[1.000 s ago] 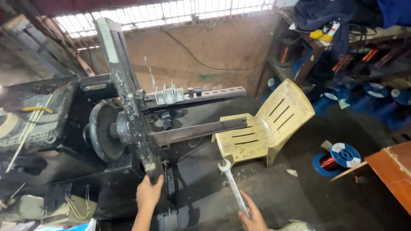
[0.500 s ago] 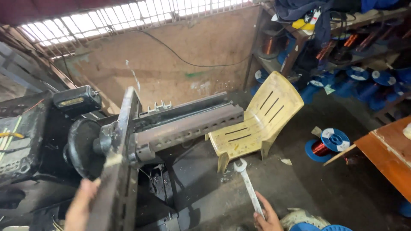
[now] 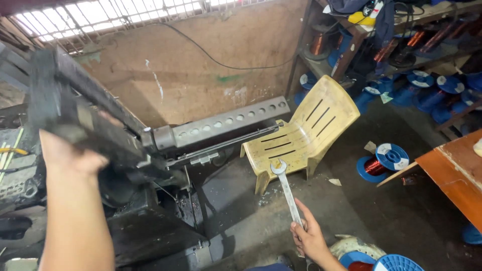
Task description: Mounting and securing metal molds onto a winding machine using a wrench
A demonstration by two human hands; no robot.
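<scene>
At nine o'clock, a blurred black bar (image 3: 85,125) on the dark machine (image 3: 150,211) is clenched by the left hand (image 3: 68,155). A spanner (image 3: 287,193) is gripped upright at five o'clock by the right hand (image 3: 309,238). Turning seems underway; steadying the bar likely comes next. Blue wire spools (image 3: 384,160) with pale round labels lie at three o'clock, beyond a yellow chair (image 3: 306,133).

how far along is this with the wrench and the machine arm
Done: nothing visibly finished. In hand: the left hand grips the blurred dark bar of the machine, and the right hand holds a wrench upright, clear of the perforated arm. Left: the wrench touches no fastener yet.
</scene>
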